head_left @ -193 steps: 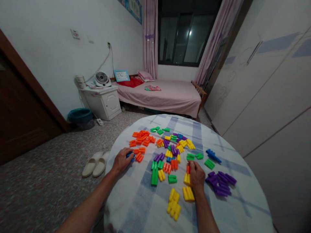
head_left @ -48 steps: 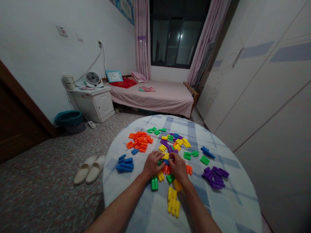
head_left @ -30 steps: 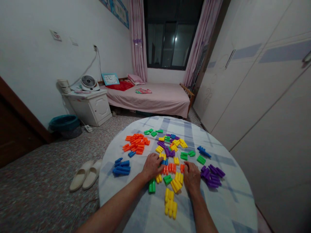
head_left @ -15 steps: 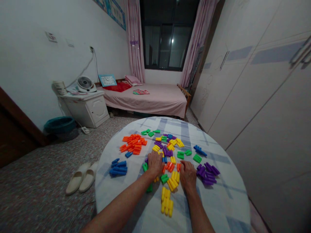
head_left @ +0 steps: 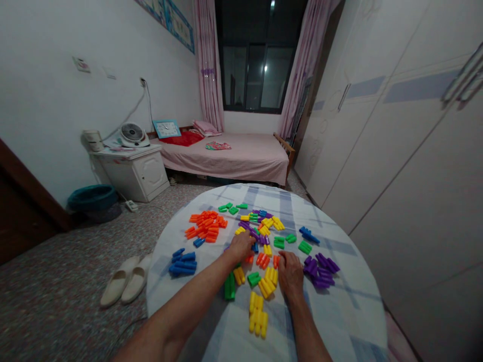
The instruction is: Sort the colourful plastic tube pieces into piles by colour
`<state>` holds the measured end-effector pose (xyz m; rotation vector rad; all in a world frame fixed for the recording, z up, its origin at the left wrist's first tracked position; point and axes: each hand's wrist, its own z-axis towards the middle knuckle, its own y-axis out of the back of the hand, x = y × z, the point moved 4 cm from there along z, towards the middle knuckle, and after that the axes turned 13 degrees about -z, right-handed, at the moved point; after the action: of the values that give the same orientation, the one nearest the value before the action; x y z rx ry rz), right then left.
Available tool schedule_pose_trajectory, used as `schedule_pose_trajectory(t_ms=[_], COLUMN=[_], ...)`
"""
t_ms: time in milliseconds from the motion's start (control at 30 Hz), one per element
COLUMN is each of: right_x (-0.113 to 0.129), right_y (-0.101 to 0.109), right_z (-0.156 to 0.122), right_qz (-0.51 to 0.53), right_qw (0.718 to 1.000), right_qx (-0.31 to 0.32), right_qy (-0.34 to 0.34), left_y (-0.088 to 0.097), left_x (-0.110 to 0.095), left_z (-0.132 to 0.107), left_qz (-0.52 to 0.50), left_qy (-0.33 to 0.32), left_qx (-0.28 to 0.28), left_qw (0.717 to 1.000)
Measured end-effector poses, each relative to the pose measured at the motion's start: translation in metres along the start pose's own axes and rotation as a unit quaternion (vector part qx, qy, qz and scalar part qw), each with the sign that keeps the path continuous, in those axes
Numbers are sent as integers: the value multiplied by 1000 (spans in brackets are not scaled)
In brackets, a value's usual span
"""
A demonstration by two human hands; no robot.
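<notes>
Colourful plastic peg blocks, made of short bullet-like tubes joined side by side, lie on a round table. My left hand reaches over the middle of them, fingers bent down among purple blocks and a blue block. Its fingertips are partly hidden, and what they pinch is not visible. My right hand rests on the cloth, fingers loosely curved and apart, the tips beside a small orange block. Between the hands are more orange blocks, a green block and yellow blocks.
Orange blocks are heaped at the far left, blue blocks nearer. Purple blocks are piled right of my right hand. Yellow blocks lie near me. Beyond the checked tablecloth stand a bed and a wardrobe.
My left hand has shifted slightly farther away over the middle blocks, uncovering green and yellow blocks by its wrist. My right hand stays in place. The view has tilted slightly.
</notes>
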<state>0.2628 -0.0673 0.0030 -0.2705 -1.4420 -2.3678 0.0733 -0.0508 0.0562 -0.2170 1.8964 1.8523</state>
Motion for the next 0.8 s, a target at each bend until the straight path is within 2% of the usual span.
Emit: schedule_pose_trajectory(t_ms=[133,300,500,667,800], right_x=[0,-1,-1,-1,-1], right_y=[-1,-2,-2,-3,-2], right_z=[1,1,1,1,1], right_qz=[-3,-3,-12,-9,-5], right_qw=[1000,1000,1000,1000,1000], right_qx=[-3,7,-1,5,6], right_qy=[0,-6,-6,-7,-9], left_y=[4,7,1,0,1], left_x=[-1,5,9,4,0], left_z=[-1,-5,-10,-2,2], left_qz=[0,-8,2,-3,-4], left_qy=[-33,-26,-13,17,-4], left_qx=[3,-23,4,16,16], left_qw=[999,999,1000,1000,1000])
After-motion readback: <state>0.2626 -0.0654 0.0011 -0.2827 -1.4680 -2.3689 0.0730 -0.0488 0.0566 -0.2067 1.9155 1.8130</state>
